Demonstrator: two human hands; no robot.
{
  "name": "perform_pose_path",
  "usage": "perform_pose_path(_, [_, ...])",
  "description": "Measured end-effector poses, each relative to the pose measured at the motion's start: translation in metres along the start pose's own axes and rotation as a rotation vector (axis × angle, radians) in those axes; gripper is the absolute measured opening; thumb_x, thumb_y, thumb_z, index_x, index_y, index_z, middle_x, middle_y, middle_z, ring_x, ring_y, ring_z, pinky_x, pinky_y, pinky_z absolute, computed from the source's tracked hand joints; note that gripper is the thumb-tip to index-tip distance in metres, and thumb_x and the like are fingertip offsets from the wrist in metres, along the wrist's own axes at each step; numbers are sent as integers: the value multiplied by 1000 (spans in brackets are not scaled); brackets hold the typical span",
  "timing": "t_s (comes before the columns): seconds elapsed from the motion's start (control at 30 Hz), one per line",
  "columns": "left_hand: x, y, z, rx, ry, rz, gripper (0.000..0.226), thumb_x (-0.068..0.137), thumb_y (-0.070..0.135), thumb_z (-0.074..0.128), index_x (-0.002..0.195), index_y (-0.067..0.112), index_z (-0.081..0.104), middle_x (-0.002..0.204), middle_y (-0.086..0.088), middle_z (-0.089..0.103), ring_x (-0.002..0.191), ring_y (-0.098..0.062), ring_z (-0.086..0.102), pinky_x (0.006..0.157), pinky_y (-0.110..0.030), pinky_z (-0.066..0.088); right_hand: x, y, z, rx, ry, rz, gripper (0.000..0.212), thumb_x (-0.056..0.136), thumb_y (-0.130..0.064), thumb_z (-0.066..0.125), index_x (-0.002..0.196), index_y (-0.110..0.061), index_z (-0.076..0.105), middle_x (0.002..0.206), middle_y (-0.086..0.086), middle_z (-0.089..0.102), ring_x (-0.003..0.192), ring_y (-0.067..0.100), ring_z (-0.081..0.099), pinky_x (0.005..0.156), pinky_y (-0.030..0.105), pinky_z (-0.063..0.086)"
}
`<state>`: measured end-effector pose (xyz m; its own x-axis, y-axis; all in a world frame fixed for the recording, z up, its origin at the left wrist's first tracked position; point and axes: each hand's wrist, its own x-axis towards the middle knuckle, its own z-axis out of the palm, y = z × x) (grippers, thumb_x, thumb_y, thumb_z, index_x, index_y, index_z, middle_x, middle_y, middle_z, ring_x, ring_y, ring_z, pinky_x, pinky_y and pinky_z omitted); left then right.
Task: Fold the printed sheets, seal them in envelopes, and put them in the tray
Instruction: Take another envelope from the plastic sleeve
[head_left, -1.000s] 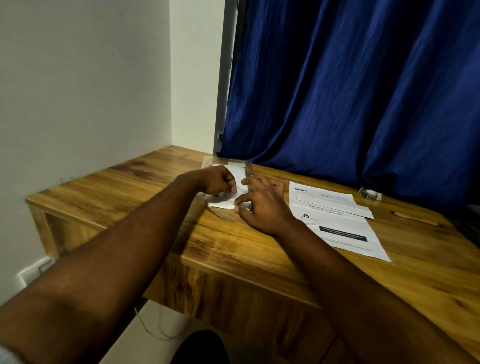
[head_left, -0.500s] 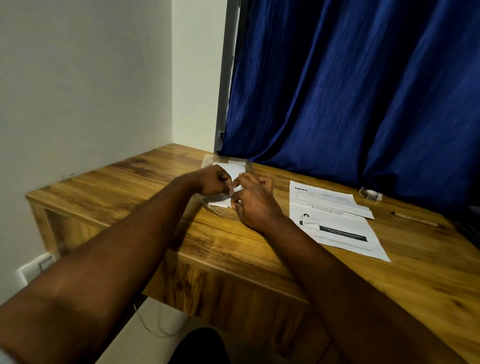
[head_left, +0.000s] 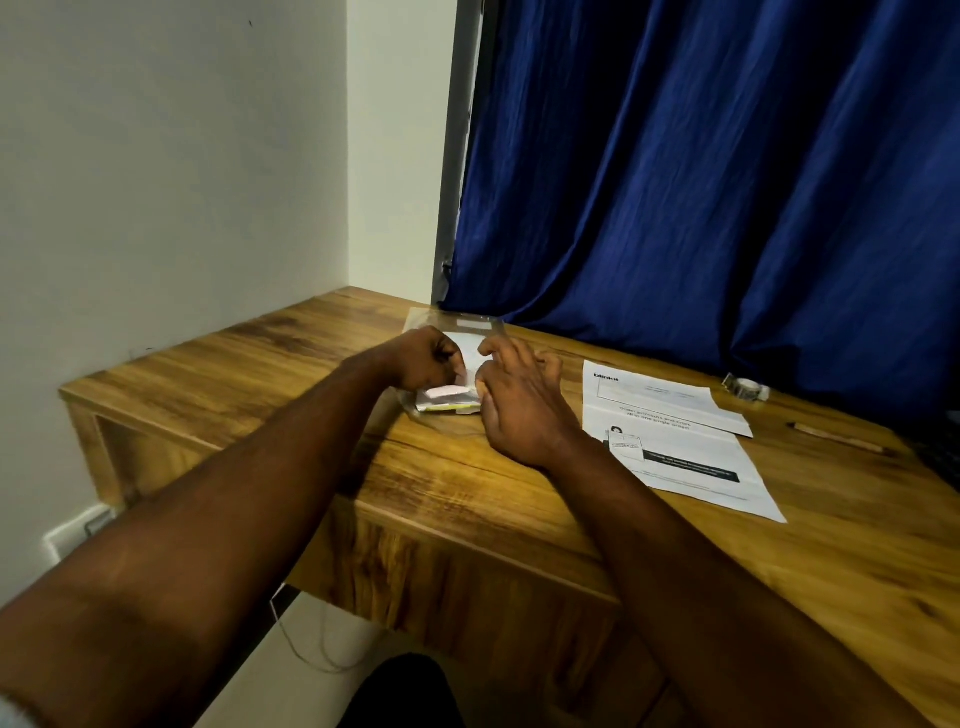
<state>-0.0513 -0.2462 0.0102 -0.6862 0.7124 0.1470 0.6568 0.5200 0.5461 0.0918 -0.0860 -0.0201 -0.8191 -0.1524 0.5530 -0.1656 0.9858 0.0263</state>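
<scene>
A small white folded paper packet (head_left: 448, 399) lies on the wooden desk (head_left: 291, 358), over the near end of a clear plastic tray (head_left: 457, 321). My left hand (head_left: 427, 358) is curled over the packet's left side and pinches its top layer at the fingertips. My right hand (head_left: 514, 400) comes in from the right, fingers bent, pinching the same paper edge. A printed sheet (head_left: 691, 457) lies flat to the right, with a long white envelope (head_left: 660, 397) across its far part.
A roll of clear tape (head_left: 746, 388) sits at the back right near the blue curtain (head_left: 727, 182). A pencil (head_left: 836, 442) lies right of the sheet. A white wall borders the desk on the left.
Both hands have shifted slightly while working the small folded packet; a top flap of the paper now stands lifted between the fingertips. The sheet and envelope have not moved.
</scene>
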Motion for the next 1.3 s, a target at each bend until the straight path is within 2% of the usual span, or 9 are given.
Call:
perform_pose_path(0.2, [-3,6,-6,-26,-64,-16,18,100,10,65,100,19,81,99,6,77,87,-6,66,77,-19,50,0,1,-17,33,28,48,51,100,-32,38,146,-14,50,151,8,46,140,23,40,110,48,33])
perform_pose_path(0.5, [-18,24,-12,21,-103,-89,38,101,14,68,138,8,60,132,-4,58,116,-23,54,105,-39,46,-4,-9,-40,225,339,48,22,104,-22,37,113,-12,55,110,4,53,99,18,48,85,39,44])
perform_pose_path(0.6, [-18,21,-10,1,-98,-87,36,102,16,67,136,8,62,136,-16,62,120,-27,58,110,-43,48,-5,-8,-49,274,471,60,18,108,-19,38,107,-12,54,103,2,52,94,20,49,82,39,43])
perform_pose_path(0.73, [-22,29,-11,28,-110,-96,36,103,24,65,136,10,64,132,-9,62,122,-28,58,110,-45,49,-3,-2,-61,313,661,95,14,107,-12,42,105,-8,55,99,7,55,90,22,51,80,36,42])
perform_pose_path(0.87, [-18,22,-8,43,-128,-151,30,104,17,64,131,5,68,130,-13,68,119,-33,63,105,-45,52,5,6,-77,441,889,262,23,109,-16,38,106,-3,56,94,4,56,81,12,51,73,16,39])
perform_pose_path(1.0, [-23,41,-3,-224,-34,-273,40,109,26,54,144,8,54,134,-13,56,126,-34,54,111,-46,45,16,21,-91,506,1045,434,29,110,-21,35,108,-1,55,91,2,57,74,5,51,66,12,37])
perform_pose_path(1.1, [-17,55,-2,-292,59,-271,35,109,25,54,138,5,58,128,-14,61,110,-25,57,93,-36,47,18,37,-100,502,1110,536,29,111,-18,35,111,2,57,92,2,57,74,-5,50,63,8,36])
perform_pose_path(1.23, [-18,73,-16,-574,66,-236,80,89,85,46,127,19,67,120,-6,75,110,-27,71,102,-43,53,14,65,-105,504,1125,725,35,110,-22,32,120,1,57,100,4,60,77,4,54,61,8,38])
perform_pose_path(1.3, [-17,81,-25,-834,-11,-175,81,88,88,39,120,18,67,109,-7,80,115,-32,71,106,-47,53,12,83,-108,563,1118,874,35,111,-21,31,126,-1,56,111,11,66,89,17,60,68,21,43])
